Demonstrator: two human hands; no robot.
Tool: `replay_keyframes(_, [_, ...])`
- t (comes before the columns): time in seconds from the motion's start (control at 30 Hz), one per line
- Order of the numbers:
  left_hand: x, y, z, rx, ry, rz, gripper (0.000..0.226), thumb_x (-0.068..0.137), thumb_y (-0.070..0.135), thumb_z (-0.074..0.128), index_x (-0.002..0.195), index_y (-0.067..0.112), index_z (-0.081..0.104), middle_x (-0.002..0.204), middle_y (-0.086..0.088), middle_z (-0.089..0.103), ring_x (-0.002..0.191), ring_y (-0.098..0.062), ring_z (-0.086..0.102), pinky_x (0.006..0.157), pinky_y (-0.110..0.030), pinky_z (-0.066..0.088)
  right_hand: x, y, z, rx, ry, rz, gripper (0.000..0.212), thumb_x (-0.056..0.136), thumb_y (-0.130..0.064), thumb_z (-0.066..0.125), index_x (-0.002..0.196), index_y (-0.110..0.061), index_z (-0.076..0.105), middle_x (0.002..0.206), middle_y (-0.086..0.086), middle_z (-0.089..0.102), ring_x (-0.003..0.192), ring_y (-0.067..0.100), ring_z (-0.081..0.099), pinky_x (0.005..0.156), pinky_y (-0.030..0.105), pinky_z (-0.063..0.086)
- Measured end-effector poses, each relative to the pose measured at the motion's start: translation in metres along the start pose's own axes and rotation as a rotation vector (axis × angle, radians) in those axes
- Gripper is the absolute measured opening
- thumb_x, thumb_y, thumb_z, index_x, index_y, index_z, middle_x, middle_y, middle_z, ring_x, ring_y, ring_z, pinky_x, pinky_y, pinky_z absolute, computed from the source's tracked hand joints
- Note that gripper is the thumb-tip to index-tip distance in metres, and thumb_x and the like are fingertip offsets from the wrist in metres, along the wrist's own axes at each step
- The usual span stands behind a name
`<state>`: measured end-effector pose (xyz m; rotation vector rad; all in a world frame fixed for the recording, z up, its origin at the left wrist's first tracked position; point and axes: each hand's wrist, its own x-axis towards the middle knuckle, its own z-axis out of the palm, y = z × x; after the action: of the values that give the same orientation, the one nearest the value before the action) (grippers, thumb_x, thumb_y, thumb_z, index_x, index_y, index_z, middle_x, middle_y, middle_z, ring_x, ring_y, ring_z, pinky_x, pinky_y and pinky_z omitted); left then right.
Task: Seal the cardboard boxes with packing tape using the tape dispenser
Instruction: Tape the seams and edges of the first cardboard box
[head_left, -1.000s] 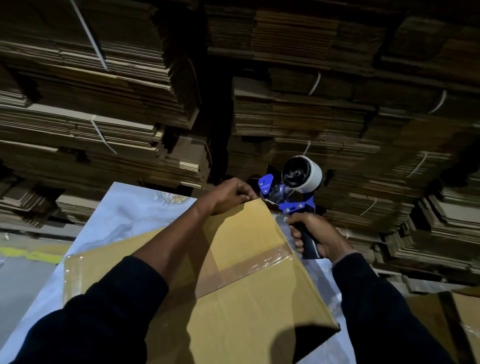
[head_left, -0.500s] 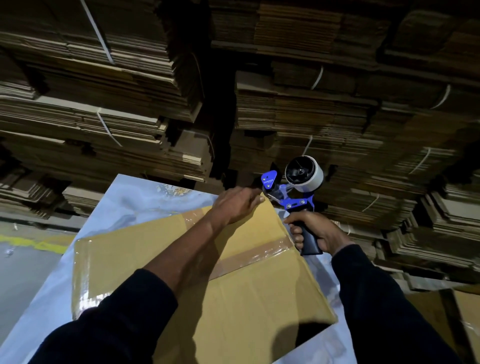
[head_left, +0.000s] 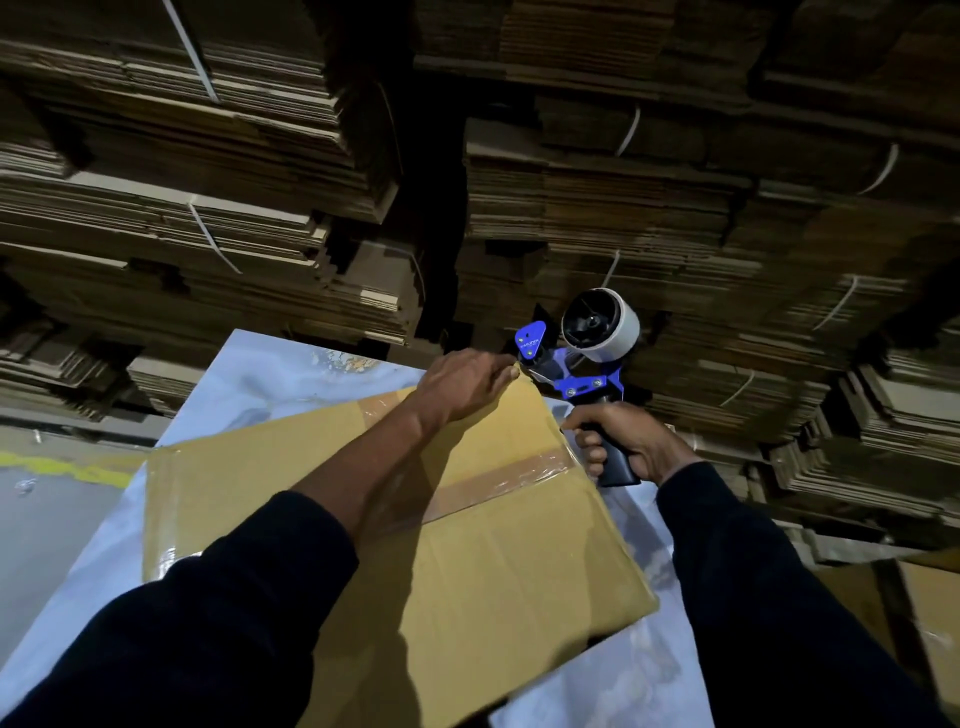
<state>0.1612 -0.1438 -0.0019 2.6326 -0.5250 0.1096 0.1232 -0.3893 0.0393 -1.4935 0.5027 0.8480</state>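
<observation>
While right hand (head_left: 631, 441) grips dispenser (head_left: 582, 358), left hand (head_left: 462, 382) lies flat at box (head_left: 467, 545) corner; centre seam taped, far edge unfinished.

The cardboard box (head_left: 467, 561) is showing a matt, smooth tan face, and the clear tape (head_left: 509, 478) across it is catching the light, glossy and a little wrinkled. The tape dispenser (head_left: 582, 364) is looking like shiny blue plastic with a matt black handle. The table (head_left: 249, 374) is gleaming like polished marble, perhaps only printed laminate. The stacked cartons (head_left: 623, 208) behind are looking rough-edged and dull, bound with 1 or 2 pale straps each.
</observation>
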Motion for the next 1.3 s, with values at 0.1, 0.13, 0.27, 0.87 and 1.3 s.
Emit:
replay_keyframes(0.1, [0.001,0.000,0.000,0.013,0.002,-0.007,0.027,0.109,0.043,0.042,0.107,0.027,0.063,0.097,-0.009,0.072,0.091,-0.035,0.066,0.067,-0.034,0.038,-0.007,0.005,-0.007,-0.046,-0.008,0.008,0.041,0.090,-0.011,0.066,0.059,-0.019,0.040,0.054,0.002,0.029,0.045,0.016,0.024,0.044,0.028,0.027])
replay_keyframes(0.13, [0.001,0.000,0.000,0.020,0.001,-0.008,0.027,0.109,0.044,0.042,0.107,0.027,0.063,0.097,-0.009,0.072,0.091,-0.036,0.066,0.067,-0.034,0.038,-0.009,0.006,-0.010,-0.052,-0.009,0.004,0.041,0.089,-0.011,0.066,0.060,-0.019,0.040,0.055,0.002,0.029,0.045,0.017,0.024,0.044,0.028,0.027])
replay_keyframes(0.27, [0.002,-0.001,0.002,0.001,0.002,-0.006,0.027,0.108,0.044,0.042,0.106,0.027,0.063,0.097,-0.009,0.072,0.093,-0.037,0.066,0.067,-0.035,0.040,-0.012,0.010,-0.014,-0.052,-0.012,-0.015,0.041,0.088,-0.010,0.068,0.058,-0.020,0.043,0.057,0.003,0.029,0.045,0.016,0.025,0.044,0.028,0.028])
replay_keyframes(0.87, [-0.001,0.004,-0.001,-0.019,-0.036,-0.052,0.039,0.109,0.047,0.041,0.130,0.025,0.065,0.116,-0.010,0.074,0.105,-0.032,0.068,0.076,-0.034,0.044,-0.046,0.046,-0.030,-0.043,-0.027,-0.041,0.040,0.092,-0.004,0.059,0.058,-0.020,0.046,0.054,0.004,0.031,0.041,0.018,0.027,0.048,0.029,0.025])
replay_keyframes(1.3, [-0.005,0.010,-0.008,-0.069,-0.045,-0.066,0.040,0.110,0.047,0.042,0.130,0.025,0.067,0.117,-0.010,0.073,0.106,-0.030,0.067,0.075,-0.033,0.039,-0.088,0.093,-0.051,-0.036,-0.008,-0.047,0.041,0.092,0.002,0.056,0.058,-0.018,0.047,0.055,0.007,0.028,0.038,0.017,0.026,0.045,0.025,0.027])
